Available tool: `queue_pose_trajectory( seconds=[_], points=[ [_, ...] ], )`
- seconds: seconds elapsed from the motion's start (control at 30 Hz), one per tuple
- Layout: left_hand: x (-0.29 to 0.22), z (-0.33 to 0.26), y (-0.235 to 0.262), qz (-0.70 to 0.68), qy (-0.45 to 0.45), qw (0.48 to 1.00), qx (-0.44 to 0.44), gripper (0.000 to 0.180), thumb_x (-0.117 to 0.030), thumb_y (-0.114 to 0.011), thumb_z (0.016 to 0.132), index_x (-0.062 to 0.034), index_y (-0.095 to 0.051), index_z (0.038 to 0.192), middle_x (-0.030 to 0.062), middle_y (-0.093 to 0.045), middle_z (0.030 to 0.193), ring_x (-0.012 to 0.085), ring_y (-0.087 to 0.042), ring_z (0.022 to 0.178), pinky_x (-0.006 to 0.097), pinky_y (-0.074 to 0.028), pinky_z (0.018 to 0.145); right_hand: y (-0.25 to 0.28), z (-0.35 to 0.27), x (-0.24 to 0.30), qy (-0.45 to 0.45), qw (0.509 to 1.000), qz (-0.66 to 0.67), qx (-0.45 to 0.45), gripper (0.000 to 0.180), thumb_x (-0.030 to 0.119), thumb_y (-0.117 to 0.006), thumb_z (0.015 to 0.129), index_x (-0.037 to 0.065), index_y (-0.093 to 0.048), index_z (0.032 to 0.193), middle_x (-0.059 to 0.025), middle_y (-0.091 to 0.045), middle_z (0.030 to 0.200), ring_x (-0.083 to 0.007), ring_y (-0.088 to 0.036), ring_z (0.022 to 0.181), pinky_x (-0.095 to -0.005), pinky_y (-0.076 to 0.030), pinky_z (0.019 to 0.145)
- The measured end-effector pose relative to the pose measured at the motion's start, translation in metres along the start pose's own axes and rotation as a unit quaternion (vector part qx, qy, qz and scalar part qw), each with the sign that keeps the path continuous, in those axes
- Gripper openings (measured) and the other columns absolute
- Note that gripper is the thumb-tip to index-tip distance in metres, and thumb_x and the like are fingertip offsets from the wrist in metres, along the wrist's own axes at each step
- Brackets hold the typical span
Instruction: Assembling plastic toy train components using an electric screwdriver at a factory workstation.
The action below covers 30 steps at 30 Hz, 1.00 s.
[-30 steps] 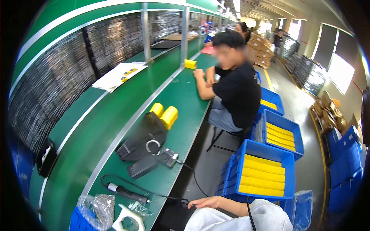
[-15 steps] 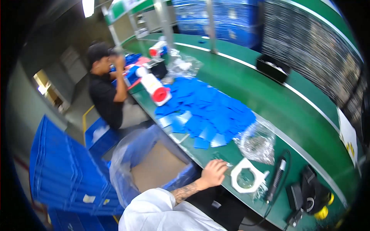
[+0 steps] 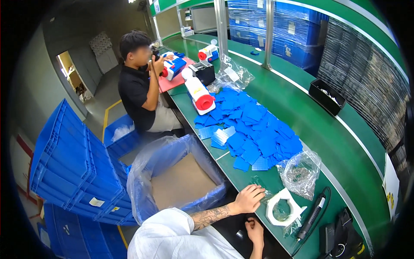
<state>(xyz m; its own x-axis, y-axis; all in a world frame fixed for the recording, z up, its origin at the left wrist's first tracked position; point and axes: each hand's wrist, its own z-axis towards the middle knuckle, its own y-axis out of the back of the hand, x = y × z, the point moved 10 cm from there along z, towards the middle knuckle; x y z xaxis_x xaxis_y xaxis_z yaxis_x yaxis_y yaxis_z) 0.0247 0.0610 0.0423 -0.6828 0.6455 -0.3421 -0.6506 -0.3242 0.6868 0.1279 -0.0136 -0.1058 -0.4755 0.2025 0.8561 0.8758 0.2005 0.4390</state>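
- Near left, stacked blue crates [image 3: 64, 159]
- Farther off, a co-worker [image 3: 137, 97] in a black shirt
- Nearer, right of the crates, a bin [image 3: 213, 193] lined with clear plastic, brown sheet [image 3: 177, 181] inside
- At the near edge of the bench [image 3: 241, 177], left hand [image 3: 249, 199] palm down, fingers loosely bent, released
- Lower and nearer, right hand [image 3: 255, 232], fingers curled; cannot tell whether grasping anything
- Farther, heaped blue sheets [image 3: 254, 125]
- Just right of both hands, flat on the bench, a white angular frame [image 3: 270, 212]
- At right, a corded black tool [image 3: 311, 218], then a black pouch [image 3: 347, 233]
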Motion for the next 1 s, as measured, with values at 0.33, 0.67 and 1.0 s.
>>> queue_pose_trajectory(
  seconds=[0.33,0.67,1.0],
  points=[
    [0.0,-0.005,0.001,-0.012,-0.006,1.0,-0.016,0.03,-0.01,-0.059,0.064,-0.0048,-0.06,0.093,0.0072,-0.061,0.107,0.0255,-0.056,0.099,0.038,-0.046,0.089,-0.091,0.061,-0.168,-0.137,0.976,-0.085,0.146,0.048,0.048,-0.044,0.092,0.003,-0.061,0.094,-0.006,-0.06,0.077,-0.0175,-0.054,0.068,-0.0327,-0.044,0.066],
    [-0.001,0.0,0.006,-0.012,-0.004,1.0,-0.021,0.026,-0.009,-0.058,0.064,-0.0047,-0.059,0.09,0.0076,-0.061,0.102,0.0256,-0.057,0.098,0.038,-0.046,0.089,-0.089,0.058,-0.217,-0.271,0.947,-0.001,0.173,0.043,0.045,-0.048,0.092,0.005,-0.063,0.098,-0.0054,-0.061,0.08,-0.0177,-0.054,0.071,-0.0333,-0.042,0.07],
    [-0.002,-0.003,0.005,-0.015,-0.005,1.0,-0.02,0.026,-0.009,-0.057,0.064,-0.0042,-0.059,0.09,0.0081,-0.061,0.102,0.0259,-0.057,0.098,0.038,-0.046,0.09,-0.089,0.047,-0.201,-0.294,0.935,-0.02,0.196,0.048,0.045,-0.044,0.093,0.001,-0.063,0.098,-0.0105,-0.064,0.091,-0.0207,-0.055,0.085,-0.0343,-0.04,0.082]
  ],
)
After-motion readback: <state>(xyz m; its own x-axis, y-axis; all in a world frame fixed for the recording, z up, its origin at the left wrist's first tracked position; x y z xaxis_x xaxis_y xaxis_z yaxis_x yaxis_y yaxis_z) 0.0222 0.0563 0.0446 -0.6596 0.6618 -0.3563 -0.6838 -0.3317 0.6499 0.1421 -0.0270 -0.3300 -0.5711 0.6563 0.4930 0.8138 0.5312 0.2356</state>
